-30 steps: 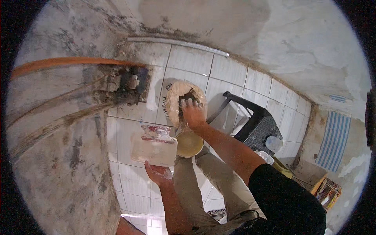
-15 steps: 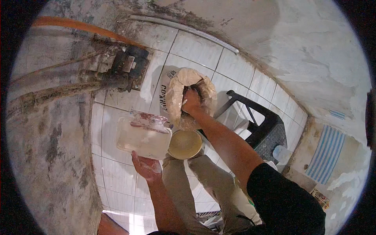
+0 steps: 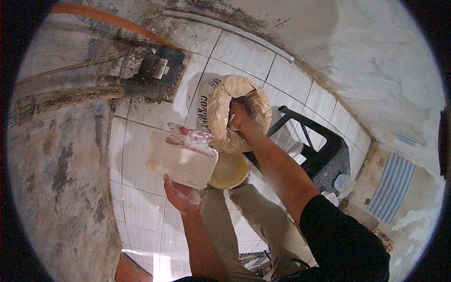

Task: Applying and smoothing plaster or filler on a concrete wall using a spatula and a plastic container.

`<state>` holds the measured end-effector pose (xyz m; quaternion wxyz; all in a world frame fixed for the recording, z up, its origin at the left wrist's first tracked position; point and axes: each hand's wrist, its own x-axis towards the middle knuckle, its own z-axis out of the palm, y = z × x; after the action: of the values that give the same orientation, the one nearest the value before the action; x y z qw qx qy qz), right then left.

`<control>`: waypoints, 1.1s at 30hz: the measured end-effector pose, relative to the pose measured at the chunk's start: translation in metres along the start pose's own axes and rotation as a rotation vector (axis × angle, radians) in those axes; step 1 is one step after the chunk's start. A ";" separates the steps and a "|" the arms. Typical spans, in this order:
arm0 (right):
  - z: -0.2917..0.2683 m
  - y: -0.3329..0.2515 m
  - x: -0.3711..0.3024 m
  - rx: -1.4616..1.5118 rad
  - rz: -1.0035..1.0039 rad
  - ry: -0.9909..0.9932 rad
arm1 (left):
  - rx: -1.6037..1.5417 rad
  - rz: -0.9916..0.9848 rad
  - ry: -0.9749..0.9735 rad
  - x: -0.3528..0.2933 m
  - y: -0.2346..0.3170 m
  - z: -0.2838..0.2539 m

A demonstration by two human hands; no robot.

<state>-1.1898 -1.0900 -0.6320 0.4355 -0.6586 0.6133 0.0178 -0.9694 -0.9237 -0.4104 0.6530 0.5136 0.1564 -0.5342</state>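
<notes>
My left hand (image 3: 183,193) grips the near edge of a pale, translucent rectangular plastic container (image 3: 176,162), its palm dusted white. Across the container's far edge lies a red, flat tool (image 3: 190,137) smeared with white; its exact kind is unclear. My right hand (image 3: 240,117) reaches into the mouth of a brown paper sack (image 3: 220,123) with a rolled-down rim, and its fingers are hidden inside. Just below the sack, close to the container's right side, stands a round bucket (image 3: 229,170) with a yellowish inside.
On the right a black plastic stool (image 3: 331,155) stands beside my right forearm, with a clear plastic tub (image 3: 345,184) near it. Pipes and a dark fitting (image 3: 162,70) run along the left wall. White tiles (image 3: 141,155) cover the floor. A striped cloth (image 3: 391,187) is on the right.
The whole view has shifted slightly, with sack, bucket and stool now farther right. My left hand and the container have moved a little right. My right hand stays in the sack.
</notes>
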 end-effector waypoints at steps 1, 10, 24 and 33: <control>-0.012 0.011 -0.002 -0.169 -0.264 0.189 | -0.043 -0.003 -0.031 0.002 -0.005 0.002; -0.064 0.017 0.002 0.494 0.324 -0.384 | -0.052 -0.046 -0.027 0.008 -0.013 0.012; -0.059 -0.007 0.037 0.068 0.439 -0.703 | -0.056 -0.055 -0.053 0.023 -0.008 0.011; -0.050 -0.002 0.040 0.000 0.448 -0.850 | -0.037 -0.065 -0.032 0.024 -0.008 0.016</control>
<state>-1.2032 -1.1515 -0.6222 0.6331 -0.4448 0.5077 0.3789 -0.9727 -0.9489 -0.4261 0.6472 0.4874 0.1723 -0.5603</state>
